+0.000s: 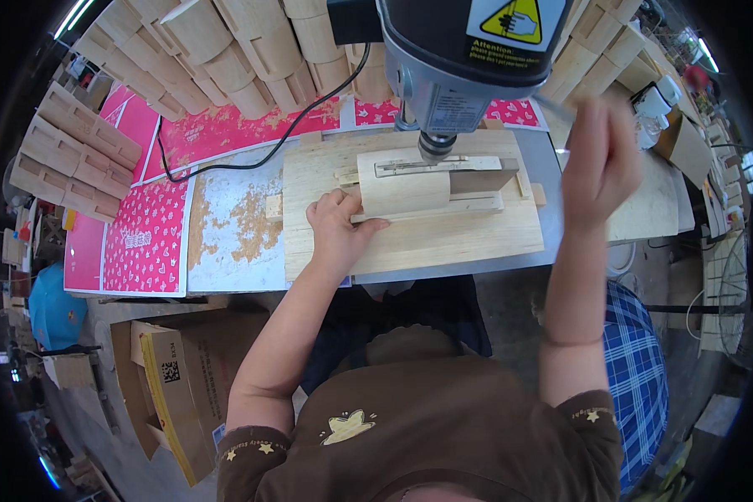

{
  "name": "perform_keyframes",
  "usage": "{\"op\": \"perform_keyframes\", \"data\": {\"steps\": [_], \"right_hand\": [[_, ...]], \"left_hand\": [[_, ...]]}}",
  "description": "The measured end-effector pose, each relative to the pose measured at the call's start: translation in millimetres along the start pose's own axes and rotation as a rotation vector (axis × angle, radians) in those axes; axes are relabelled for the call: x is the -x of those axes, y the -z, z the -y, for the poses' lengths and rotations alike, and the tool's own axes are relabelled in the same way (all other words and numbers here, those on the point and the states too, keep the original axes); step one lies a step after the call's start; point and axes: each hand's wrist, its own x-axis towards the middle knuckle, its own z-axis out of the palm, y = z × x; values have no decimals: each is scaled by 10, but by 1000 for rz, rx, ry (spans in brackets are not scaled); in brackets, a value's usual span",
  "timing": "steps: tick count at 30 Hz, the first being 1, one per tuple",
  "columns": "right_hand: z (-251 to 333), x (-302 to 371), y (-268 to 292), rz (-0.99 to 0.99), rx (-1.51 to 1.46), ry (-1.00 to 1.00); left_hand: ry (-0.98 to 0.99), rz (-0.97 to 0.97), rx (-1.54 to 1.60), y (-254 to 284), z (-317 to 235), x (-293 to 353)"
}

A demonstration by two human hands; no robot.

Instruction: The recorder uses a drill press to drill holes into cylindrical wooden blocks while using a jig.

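A curved, pale wooden piece (403,191) lies in a wooden jig (477,233) under the drill press (460,84). My left hand (341,230) is closed on the piece's left end, fingers on the far side and thumb along the near edge. The press's chuck (437,144) is just over a long slot in the piece; whether the bit touches wood is hidden. To the right, a flat block (485,177) sits against the piece. My right hand (602,159) is raised and fisted, slightly blurred, at the end of the press's grey lever (552,107).
Wooden pieces stand stacked at the back (251,50) and far left (75,159). A black cable (284,130) crosses the pink sheet (146,243). Sawdust (255,222) covers part of the table. An open cardboard box (180,368) stands below left; a blue plaid cloth (636,376) is at right.
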Motion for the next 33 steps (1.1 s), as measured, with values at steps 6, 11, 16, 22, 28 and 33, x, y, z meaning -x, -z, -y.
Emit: {"op": "perform_keyframes", "data": {"steps": [6, 11, 16, 22, 28, 33], "right_hand": [[-123, -997, -469, 281, 44, -258], [-73, -811, -273, 233, -69, -278], [54, -118, 139, 221, 6, -18], [-118, 884, -250, 59, -113, 9], [-97, 723, -185, 60, -144, 98], [-52, -215, -10, 76, -62, -175]], "left_hand": [[-81, -49, -75, -211, -219, -86], [-21, -8, -46, -212, -245, -101], [-6, 15, -38, -207, -250, -101], [-19, 10, -53, -206, -247, -103], [-14, -11, -21, -218, -246, -99], [-13, 8, -35, -207, -260, -102]]}}
